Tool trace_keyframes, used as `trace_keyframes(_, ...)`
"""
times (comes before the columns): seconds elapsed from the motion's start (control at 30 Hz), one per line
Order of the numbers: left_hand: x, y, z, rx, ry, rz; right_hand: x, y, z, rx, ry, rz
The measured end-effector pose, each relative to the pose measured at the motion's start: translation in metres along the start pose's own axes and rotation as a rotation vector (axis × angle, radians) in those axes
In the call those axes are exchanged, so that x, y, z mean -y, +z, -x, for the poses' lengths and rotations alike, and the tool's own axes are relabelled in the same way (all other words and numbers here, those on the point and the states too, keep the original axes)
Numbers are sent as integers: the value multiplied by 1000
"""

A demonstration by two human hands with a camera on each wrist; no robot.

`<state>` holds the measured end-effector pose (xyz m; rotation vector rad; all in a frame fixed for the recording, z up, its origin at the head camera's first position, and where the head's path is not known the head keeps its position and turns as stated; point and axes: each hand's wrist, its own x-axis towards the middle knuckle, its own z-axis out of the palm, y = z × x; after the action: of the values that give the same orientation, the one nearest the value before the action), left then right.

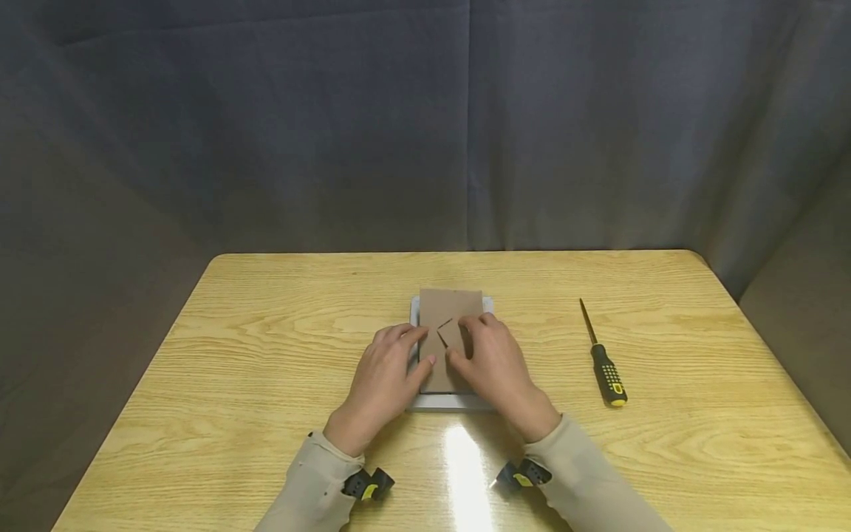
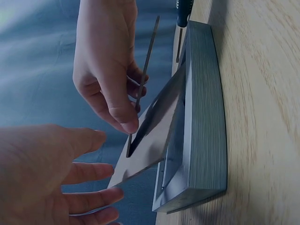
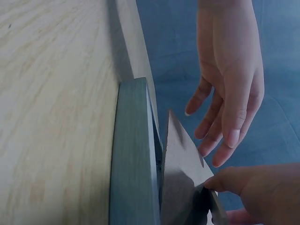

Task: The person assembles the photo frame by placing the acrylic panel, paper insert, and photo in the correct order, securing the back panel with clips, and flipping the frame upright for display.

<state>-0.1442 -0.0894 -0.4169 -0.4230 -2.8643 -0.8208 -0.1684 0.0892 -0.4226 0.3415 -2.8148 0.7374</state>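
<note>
A grey picture frame (image 1: 452, 403) lies on the table in front of me. Its brown backing board (image 1: 450, 301) sits tilted over it, one end raised out of the frame in the left wrist view. My right hand (image 1: 499, 362) pinches the fold-out stand (image 2: 148, 61) of the board between thumb and fingers; the stand sticks up from the board's face. My left hand (image 1: 382, 373) is at the board's left side, fingers loosely extended, with fingertips (image 3: 233, 137) close to the board's edge. Whether they touch it, I cannot tell.
To the right of the frame lies a screwdriver (image 1: 606, 369) with a black and yellow handle, its tip pointing away. Dark curtains (image 1: 332, 133) hang behind and beside the wooden table (image 1: 266, 310). Both wrists wear strapped-on cameras.
</note>
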Motion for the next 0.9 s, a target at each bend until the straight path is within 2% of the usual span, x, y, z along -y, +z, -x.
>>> trace_keyframes(0.43, 2, 1, 0, -5, -3, 4, -3, 5, 2, -17, -12, 48)
trace_keyframes(0.9, 2, 2, 1, -1, -2, 12, -2, 8, 2, -49, -7, 52)
